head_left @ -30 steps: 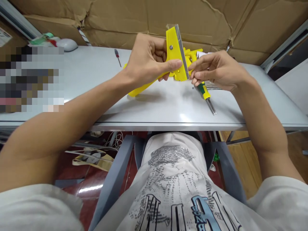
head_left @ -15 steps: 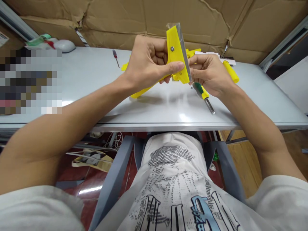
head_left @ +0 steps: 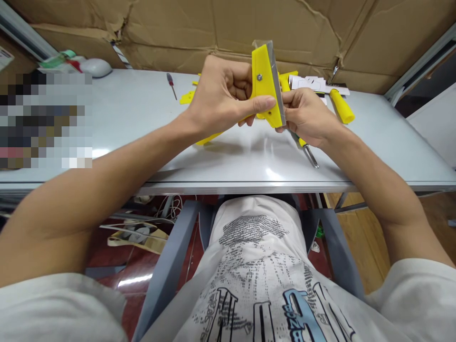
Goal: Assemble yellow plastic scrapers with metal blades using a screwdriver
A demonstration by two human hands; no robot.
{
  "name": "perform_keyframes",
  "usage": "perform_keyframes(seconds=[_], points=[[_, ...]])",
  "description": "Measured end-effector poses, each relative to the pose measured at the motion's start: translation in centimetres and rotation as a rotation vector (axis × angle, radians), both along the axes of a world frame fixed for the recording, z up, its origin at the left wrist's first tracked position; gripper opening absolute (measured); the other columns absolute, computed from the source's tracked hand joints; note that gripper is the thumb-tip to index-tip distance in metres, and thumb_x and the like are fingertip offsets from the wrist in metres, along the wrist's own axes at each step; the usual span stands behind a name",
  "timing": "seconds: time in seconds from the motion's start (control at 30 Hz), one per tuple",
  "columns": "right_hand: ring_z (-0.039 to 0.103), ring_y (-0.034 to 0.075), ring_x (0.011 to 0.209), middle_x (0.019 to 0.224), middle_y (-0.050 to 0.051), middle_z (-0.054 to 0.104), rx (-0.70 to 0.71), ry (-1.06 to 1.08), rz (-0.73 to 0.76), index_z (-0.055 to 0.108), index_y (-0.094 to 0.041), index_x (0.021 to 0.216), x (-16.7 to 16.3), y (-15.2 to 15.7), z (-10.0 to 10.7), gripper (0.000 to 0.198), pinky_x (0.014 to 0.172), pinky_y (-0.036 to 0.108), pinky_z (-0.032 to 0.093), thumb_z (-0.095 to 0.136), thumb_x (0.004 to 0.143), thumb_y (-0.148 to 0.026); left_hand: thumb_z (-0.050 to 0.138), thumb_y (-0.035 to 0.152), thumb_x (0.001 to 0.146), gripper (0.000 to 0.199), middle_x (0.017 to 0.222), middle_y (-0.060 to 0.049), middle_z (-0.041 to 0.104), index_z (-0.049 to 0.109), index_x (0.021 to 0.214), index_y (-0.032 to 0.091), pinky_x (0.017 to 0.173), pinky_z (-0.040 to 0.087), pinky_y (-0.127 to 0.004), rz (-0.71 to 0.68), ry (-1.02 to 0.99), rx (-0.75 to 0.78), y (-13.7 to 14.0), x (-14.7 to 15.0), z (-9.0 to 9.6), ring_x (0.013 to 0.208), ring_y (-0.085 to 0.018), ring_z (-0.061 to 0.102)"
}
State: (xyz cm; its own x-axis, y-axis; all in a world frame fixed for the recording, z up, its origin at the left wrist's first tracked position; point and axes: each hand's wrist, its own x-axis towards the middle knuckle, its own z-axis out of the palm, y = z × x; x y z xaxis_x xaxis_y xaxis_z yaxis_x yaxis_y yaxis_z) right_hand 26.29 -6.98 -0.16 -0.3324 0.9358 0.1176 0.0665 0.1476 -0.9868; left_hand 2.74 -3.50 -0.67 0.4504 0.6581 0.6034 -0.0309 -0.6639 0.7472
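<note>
Yellow scraper [head_left: 261, 90], plastic, wedge-shaped head; one metal bolt [head_left: 259, 77] toward the far end, one small dark round mark toward the near end. Grey blade strip [head_left: 276, 78] along the right edge; clear film [head_left: 259, 43] past the far end. Yellow handle [head_left: 209, 139], mostly hidden, its end showing below the wrist. Location: held above the white table [head_left: 138, 99], head tilted, far end leaning left.

Change from half a second ago: head slightly farther right and nearer; right hand [head_left: 304, 116] also slightly nearer, covering more of the green-and-yellow screwdriver [head_left: 311, 156]. Against one second ago, right fingers closer to the blade.

Position to fingers: scraper in the left hand [head_left: 224, 95], thumb flat on the visible face, other fingers curled behind, closed about it. Right thumb and forefinger nearly together at the blade's right edge, near end; whether they touch it or grip a small part cannot be told.

Surroundings: yellow cylinder [head_left: 342, 107] at right; printed papers [head_left: 309, 83] beside it, on the far side. Yellow pieces [head_left: 187, 98] left of the left hand; small screwdriver [head_left: 171, 85] farther left. Brown cardboard [head_left: 171, 28] behind the table.
</note>
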Motion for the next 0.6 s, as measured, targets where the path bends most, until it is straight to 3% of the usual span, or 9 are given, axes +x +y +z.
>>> perform_keyframes(seconds=[0.17,0.3,0.43,0.6], points=[[0.065,0.018,0.084,0.095,0.006,0.081,0.03,-0.007,0.03,0.066,-0.026,0.073,0.3,0.1,-0.2,0.063,0.069,0.037,0.057,0.124,0.082,-0.05,0.118,0.079,0.09,0.054,0.089,-0.007,0.088,0.094,0.098,0.032,0.056,0.066,-0.041,0.022,0.025,-0.026,-0.8,-0.1,0.5,0.065,-0.023,0.074],[0.066,0.024,0.089,0.092,0.008,0.081,0.054,-0.003,0.009,0.072,-0.03,0.074,0.5,0.4,-0.4,0.071,0.072,0.043,0.056,0.124,0.064,-0.076,0.114,0.07,0.097,0.042,0.096,-0.007,0.09,0.091,0.103,0.035,0.064,0.073,-0.04,0.056,0.142,-0.166,-2.8,-0.5,1.8,0.088,-0.03,0.086],[0.07,0.029,0.095,0.088,0.009,0.078,0.057,-0.021,-0.031,0.069,-0.031,0.073,0.6,0.0,-0.2,0.077,0.081,0.048,0.063,0.119,0.069,-0.09,0.115,0.067,0.093,0.041,0.091,-0.005,0.088,0.092,0.108,0.037,0.07,0.075,-0.044,0.13,0.165,-0.198,-3.1,-0.5,2.0,0.094,-0.033,0.085],[0.078,0.031,0.102,0.105,0.011,0.088,0.076,0.02,-0.038,0.081,-0.031,0.076,0.7,-0.7,0.3,0.071,0.089,0.051,0.068,0.121,0.07,-0.089,0.11,0.061,0.103,0.035,0.084,-0.003,0.083,0.092,0.113,0.033,0.075,0.065,-0.041,0.11,0.126,-0.139,-2.0,-0.5,1.4,0.085,-0.026,0.076]])
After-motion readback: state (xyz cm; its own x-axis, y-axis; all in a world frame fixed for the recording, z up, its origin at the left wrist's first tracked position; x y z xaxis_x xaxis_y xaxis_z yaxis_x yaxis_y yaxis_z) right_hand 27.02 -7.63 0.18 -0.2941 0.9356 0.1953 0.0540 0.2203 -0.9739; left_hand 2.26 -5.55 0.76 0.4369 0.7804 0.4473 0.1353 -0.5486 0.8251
